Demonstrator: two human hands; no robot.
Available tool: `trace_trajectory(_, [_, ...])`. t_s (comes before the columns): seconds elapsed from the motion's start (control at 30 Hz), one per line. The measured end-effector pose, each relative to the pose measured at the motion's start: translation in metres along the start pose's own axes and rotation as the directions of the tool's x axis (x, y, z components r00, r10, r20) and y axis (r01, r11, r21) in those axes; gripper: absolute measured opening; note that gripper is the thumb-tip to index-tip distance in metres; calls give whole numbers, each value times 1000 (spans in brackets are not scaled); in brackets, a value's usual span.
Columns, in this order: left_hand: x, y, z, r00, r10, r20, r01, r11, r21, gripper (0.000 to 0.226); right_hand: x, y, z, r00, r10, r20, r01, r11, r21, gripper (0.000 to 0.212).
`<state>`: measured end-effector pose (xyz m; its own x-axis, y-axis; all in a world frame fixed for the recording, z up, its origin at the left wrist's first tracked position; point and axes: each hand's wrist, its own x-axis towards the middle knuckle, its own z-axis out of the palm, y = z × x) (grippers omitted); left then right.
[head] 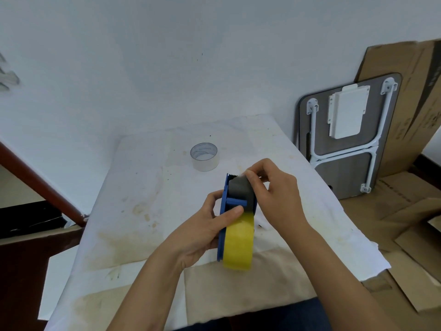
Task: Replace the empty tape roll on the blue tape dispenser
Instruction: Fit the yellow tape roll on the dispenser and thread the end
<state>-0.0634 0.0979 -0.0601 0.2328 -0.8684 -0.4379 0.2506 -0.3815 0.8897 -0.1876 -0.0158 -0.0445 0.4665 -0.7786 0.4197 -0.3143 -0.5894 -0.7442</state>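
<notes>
From the head view, the blue tape dispenser (225, 211) is held above the table (143, 211), loaded with a yellow tape roll (239, 242). The left hand (202, 232) wraps its grip around the dispenser's flat side, thumb across the top of the yellow roll. The right hand (274, 194) pinches its fingertips together at the dispenser's grey front roller (239, 189). The empty tape roll (204, 156), a clear core, stands on the table well beyond both hands. Faint printing inside the core cannot be read.
</notes>
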Motion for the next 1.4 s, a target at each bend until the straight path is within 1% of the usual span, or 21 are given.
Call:
trace_trajectory(0.07, [0, -2, 1, 1000, -9, 8, 10, 1000, -12, 63, 0, 0, 0, 1000, 10, -10, -10, 1000, 12, 5])
trace_trajectory(0.13, [0, -3, 2, 1000, -8, 10, 9, 999, -43, 64, 0, -1, 1, 999, 41, -2, -41, 998, 45, 6])
trace_trajectory(0.2, [-2, -3, 3, 1000, 0, 23, 2, 997, -81, 68, 2, -1, 0, 994, 103, 36, -106, 987, 120, 7])
trace_trajectory(0.27, [-4, -3, 3, 999, 15, 39, -11, 995, -103, 67, 4, -2, -2, 986, 135, 96, -151, 971, 185, 14])
trace_trajectory(0.37, [-4, -2, 0, 999, 19, 37, -15, 993, -119, 66, 5, -3, -4, 981, 110, 157, -137, 975, 175, 23])
trace_trajectory(0.43, [-4, 0, -1, 1000, 13, 20, -10, 992, -125, 68, 5, -4, -4, 975, 120, 185, -154, 971, 183, 21])
trace_trajectory(0.53, [-4, -1, -3, 1000, -4, -1, 4, 993, -121, 69, 10, -3, -8, 966, 180, 184, -213, 961, 179, 16])
trace_trajectory(0.73, [-6, -6, -2, 1000, -7, 1, 7, 996, -93, 69, 22, -13, -21, 931, 187, 315, -210, 977, 40, 13])
trace_trajectory(0.87, [-8, -6, -1, 1000, 4, 22, -1, 994, -112, 69, 24, -16, -25, 908, 199, 368, -236, 970, 58, 12])
trace_trajectory(0.97, [-9, -7, -2, 1000, 5, 30, -1, 994, -110, 69, 24, -17, -27, 888, 205, 412, -254, 965, 67, 7])
trace_trajectory(1.03, [-9, -7, -1, 999, 7, 39, -3, 994, -106, 69, 24, -18, -26, 895, 194, 401, -248, 965, 88, 3])
trace_trajectory(1.23, [-10, -4, -1, 999, 33, 35, -30, 996, -85, 69, 19, -18, -19, 934, 171, 313, -219, 968, 124, 6])
trace_trajectory(1.4, [-11, -2, -4, 1000, 6, 27, -4, 996, -85, 69, 15, -16, -13, 963, 161, 217, -190, 974, 121, 5])
